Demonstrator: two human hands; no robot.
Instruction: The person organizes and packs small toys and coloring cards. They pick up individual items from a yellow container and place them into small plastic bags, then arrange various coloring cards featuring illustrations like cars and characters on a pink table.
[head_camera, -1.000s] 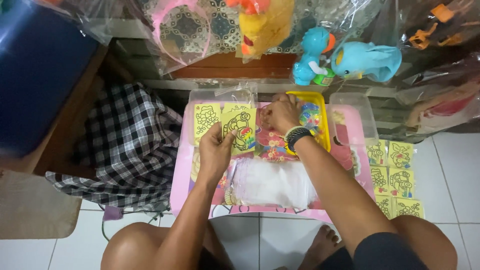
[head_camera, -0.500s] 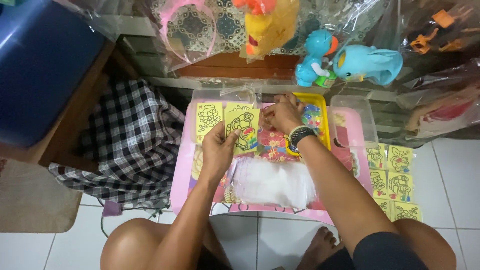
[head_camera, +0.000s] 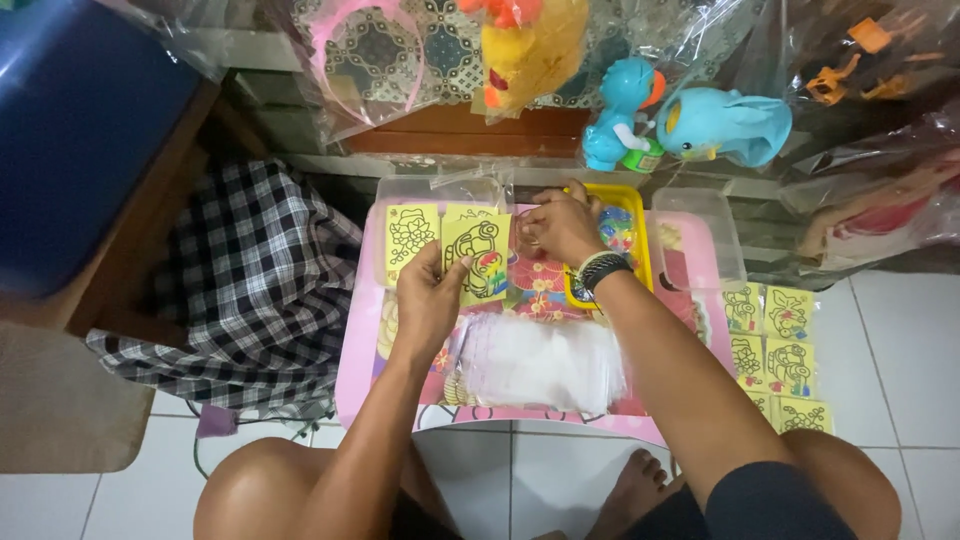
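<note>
My left hand (head_camera: 430, 295) holds a yellow picture card (head_camera: 478, 258) with a partly coloured car drawing, lifted above the small pink table (head_camera: 352, 380). My right hand (head_camera: 560, 225), with a banded wrist, hovers at the card's right edge next to a yellow tray (head_camera: 640, 215) of coloured bits; its fingers are pinched together and I cannot see anything in them. Another yellow card (head_camera: 410, 235) lies flat at the table's far left. A pile of clear plastic sleeves (head_camera: 540, 362) lies in front of my hands.
Several yellow cards (head_camera: 770, 350) lie on the white floor tiles at the right. A checked cloth (head_camera: 250, 290) drapes a wooden seat at the left. Bagged toys, a blue elephant (head_camera: 725, 122) and a yellow plush (head_camera: 530, 45), hang at the back. Clear boxes (head_camera: 700, 225) stand behind the table.
My left hand has raised the car card and shifted it slightly right. My right hand has stayed at the card's upper right edge by the yellow tray.
</note>
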